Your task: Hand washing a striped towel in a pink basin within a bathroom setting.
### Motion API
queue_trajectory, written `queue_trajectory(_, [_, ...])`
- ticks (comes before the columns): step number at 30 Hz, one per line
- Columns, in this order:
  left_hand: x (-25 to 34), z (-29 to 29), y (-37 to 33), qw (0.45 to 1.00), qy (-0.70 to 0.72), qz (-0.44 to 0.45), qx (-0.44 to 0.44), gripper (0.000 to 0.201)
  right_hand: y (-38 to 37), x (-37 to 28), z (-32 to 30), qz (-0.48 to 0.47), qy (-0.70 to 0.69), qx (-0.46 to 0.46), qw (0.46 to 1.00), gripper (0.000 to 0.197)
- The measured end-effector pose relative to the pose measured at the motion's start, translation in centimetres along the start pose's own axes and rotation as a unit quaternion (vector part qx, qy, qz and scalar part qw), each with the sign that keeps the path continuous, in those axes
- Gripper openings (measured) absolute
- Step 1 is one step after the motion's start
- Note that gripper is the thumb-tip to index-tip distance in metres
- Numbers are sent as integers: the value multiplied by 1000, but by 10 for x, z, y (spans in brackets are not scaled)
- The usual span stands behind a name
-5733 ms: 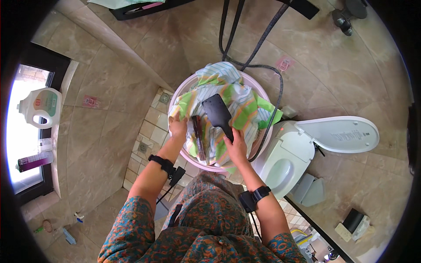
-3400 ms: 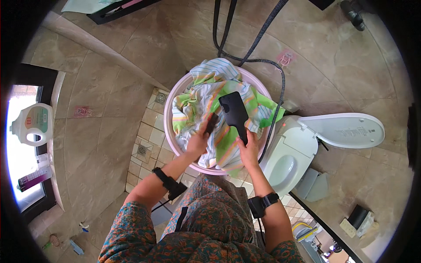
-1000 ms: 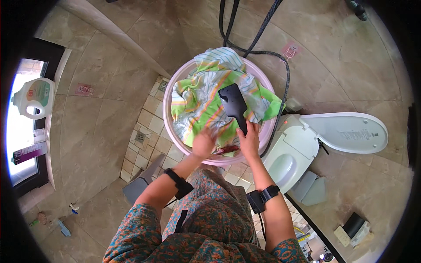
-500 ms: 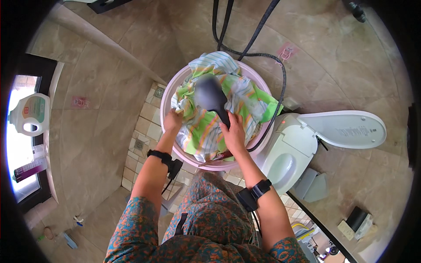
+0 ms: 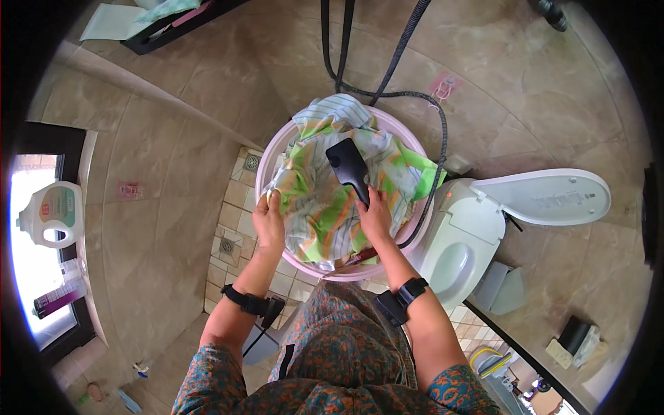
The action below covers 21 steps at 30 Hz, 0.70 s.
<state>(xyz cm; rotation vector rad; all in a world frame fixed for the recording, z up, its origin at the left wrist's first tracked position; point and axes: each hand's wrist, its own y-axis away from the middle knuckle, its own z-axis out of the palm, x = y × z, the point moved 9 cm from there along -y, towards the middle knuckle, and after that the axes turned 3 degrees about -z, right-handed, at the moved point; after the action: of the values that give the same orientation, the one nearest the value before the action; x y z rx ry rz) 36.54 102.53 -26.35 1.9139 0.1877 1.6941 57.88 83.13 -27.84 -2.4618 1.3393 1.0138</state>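
Observation:
A pink round tub holds a heap of wet-looking cloth striped in green, orange, blue and white. My left hand is closed on the cloth's edge at the tub's left rim. In my right hand is the handle of a black shower head, held above the middle of the heap. Its spray face is turned down out of sight, and I cannot make out running water. A black hose curves down over the tub's right side.
Close on the right stands a toilet with its lid up. Tiled walls surround the tub; a floor drain lies to its left. On the left window ledge are a white jug and a purple bottle. A dark shelf hangs at upper left.
My left hand has drawn the cloth's edge slightly outward and toward me. The shower head has tilted and shifted a little right, its blur gone. The whole view has shifted somewhat.

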Motion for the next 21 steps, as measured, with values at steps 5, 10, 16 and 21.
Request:
queue_trajectory(5, [20,27,-19,996,80,-33,-8,27,2,17,10,-12,37,24,999,53])
queue_trajectory(10, [57,13,-50,958,-226,160,71,45,3,8,25,9,30,-10,999,53])
queue_trajectory(16, [46,63,11,674,-654,341,39,67,9,7,14,13,8,-6,1000,52])
queue_trajectory(21, [-48,76,13,571,-756,278,-161,67,11,-4,13,4,-9,4,1000,54])
